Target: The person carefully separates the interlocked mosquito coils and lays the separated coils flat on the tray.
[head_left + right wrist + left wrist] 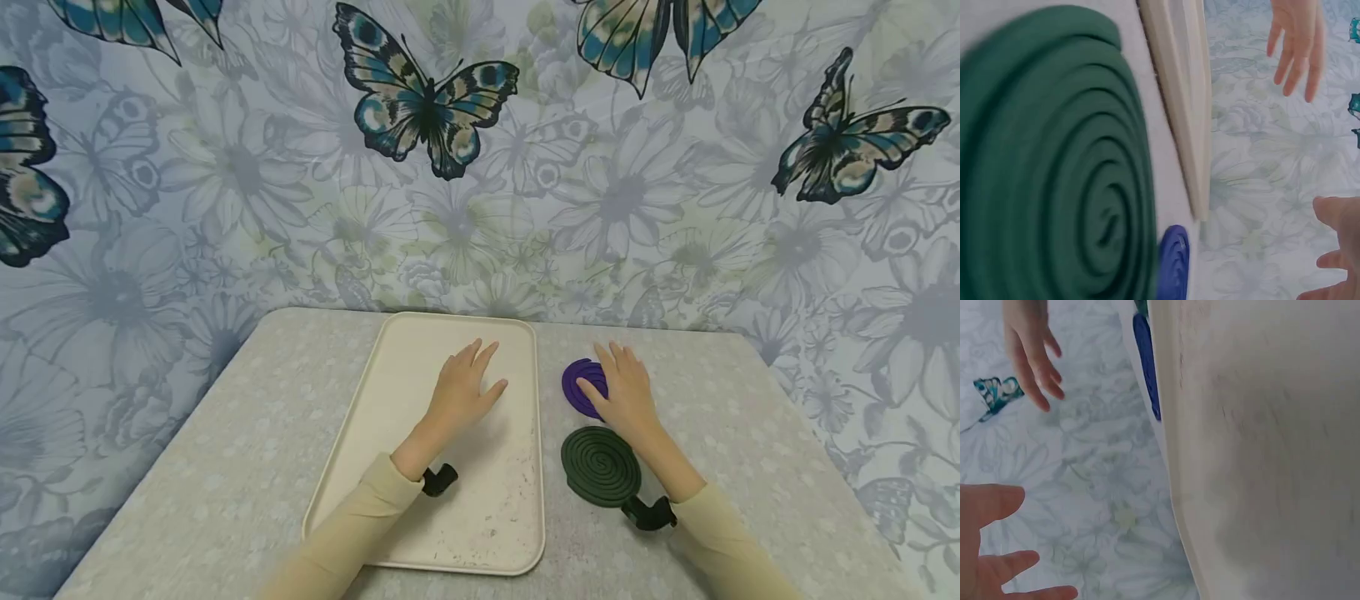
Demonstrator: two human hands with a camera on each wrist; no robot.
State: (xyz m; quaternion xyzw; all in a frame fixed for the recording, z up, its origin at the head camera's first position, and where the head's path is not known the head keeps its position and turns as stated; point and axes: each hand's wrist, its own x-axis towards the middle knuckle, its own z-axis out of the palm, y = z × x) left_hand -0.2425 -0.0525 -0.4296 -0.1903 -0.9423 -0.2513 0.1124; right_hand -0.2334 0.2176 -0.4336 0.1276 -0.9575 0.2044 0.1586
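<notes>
My left hand (461, 387) is held over a cream tray (513, 417), fingers spread and nothing in its grasp. To the right, my right hand (626, 398) hovers with extended fingers by a flat purple spiral coil (573, 390), partly covering it in the head view. Nearer to me lies a larger dark green spiral coil (600, 467), close below the right wrist. Its wound rope-like rings fill much of the right wrist view, with the purple coil (1174, 265) beyond. In the left wrist view both the left hand (994, 531) and right hand (1032, 344) appear raised and holding nothing.
The tray has a low raised rim (542, 500) and dark specks near its front right. A pale patterned cloth covers the table (255, 450). Behind the table's back edge stands a wall (480, 242) with flowers and butterflies. Each wrist wears a black camera mount (440, 480).
</notes>
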